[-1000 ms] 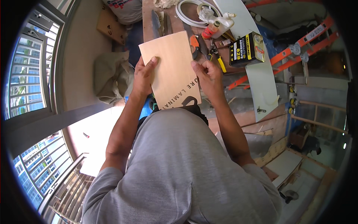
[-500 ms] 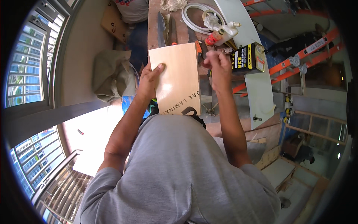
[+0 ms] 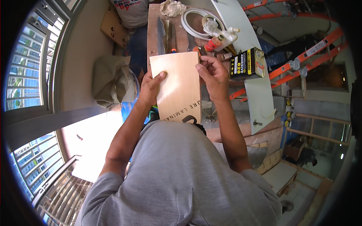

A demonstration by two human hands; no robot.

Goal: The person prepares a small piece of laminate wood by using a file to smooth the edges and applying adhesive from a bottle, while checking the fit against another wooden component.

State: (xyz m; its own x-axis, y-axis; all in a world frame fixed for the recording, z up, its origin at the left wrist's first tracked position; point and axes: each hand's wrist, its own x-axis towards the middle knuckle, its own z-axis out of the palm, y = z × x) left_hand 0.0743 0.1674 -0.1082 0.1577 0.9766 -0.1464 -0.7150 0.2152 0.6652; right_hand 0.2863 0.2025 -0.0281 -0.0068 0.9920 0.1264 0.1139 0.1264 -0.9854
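A pale wood-toned laminate board (image 3: 176, 84) with dark printed lettering near its lower end is held up in front of my body. My left hand (image 3: 150, 86) grips its left edge, thumb on the face and fingers hidden behind. At the upper right edge, my right hand (image 3: 215, 75) has its thumb against the board and its other fingers curled beside the edge. Beyond the board's top lies a worktable (image 3: 154, 28) with a dark long blade-like tool (image 3: 161, 37) and a slim dark-handled tool (image 3: 173, 37).
On the table are a white coiled strip (image 3: 185, 23), a red bottle (image 3: 213, 43), a whitish plastic bottle (image 3: 228, 37) and a crumpled cloth (image 3: 172, 7). A black-and-yellow adhesive can (image 3: 247, 64) rests on a white panel (image 3: 260, 98). Orange ladders (image 3: 316, 49) stand right; another person (image 3: 134, 13) is far left.
My right hand has come down and inward to the board's right edge, from just off it. The board sits slightly lower in view, with my left hand still gripping it.
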